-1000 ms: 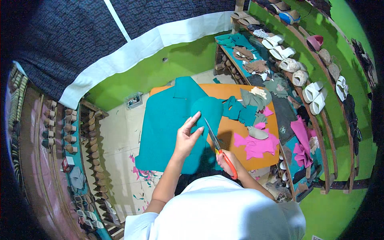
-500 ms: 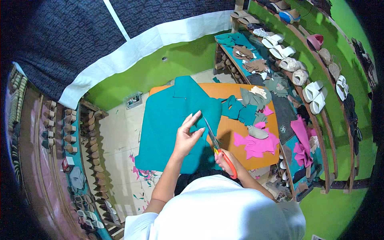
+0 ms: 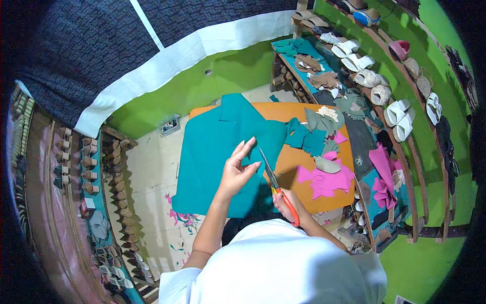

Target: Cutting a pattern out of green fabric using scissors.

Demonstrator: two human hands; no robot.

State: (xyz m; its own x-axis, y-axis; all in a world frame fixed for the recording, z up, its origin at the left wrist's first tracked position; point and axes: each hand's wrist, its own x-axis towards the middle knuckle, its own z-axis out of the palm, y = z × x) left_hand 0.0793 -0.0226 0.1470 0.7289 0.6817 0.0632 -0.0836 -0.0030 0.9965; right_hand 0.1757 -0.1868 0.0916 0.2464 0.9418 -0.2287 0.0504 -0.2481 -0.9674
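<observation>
A large teal sheet of material [image 3: 207, 152] covers the left part of an orange table [image 3: 324, 202]. Over this sheet my left hand [image 3: 236, 169] is held with fingers stretched out and thumb apart. My right hand [image 3: 286, 200] grips a pair of scissors [image 3: 289, 206] with red-orange handles. Its blades point up and left across the sheet, their tip just right of my left fingertips. Whether the left fingers press on the sheet or hover is hard to make out.
Cut teal pieces [image 3: 306, 138], grey pieces [image 3: 324, 121] and pink scraps [image 3: 326, 181] lie on the table's right side. Shoe racks [image 3: 400, 121] line the right wall, and more shoes [image 3: 119, 195] stand at left. Scraps [image 3: 179, 218] litter the floor beside a small bin [image 3: 169, 125].
The scissor blades look closer together than before. Both hands stay nearly in place, with the left fingertips slightly higher in view.
</observation>
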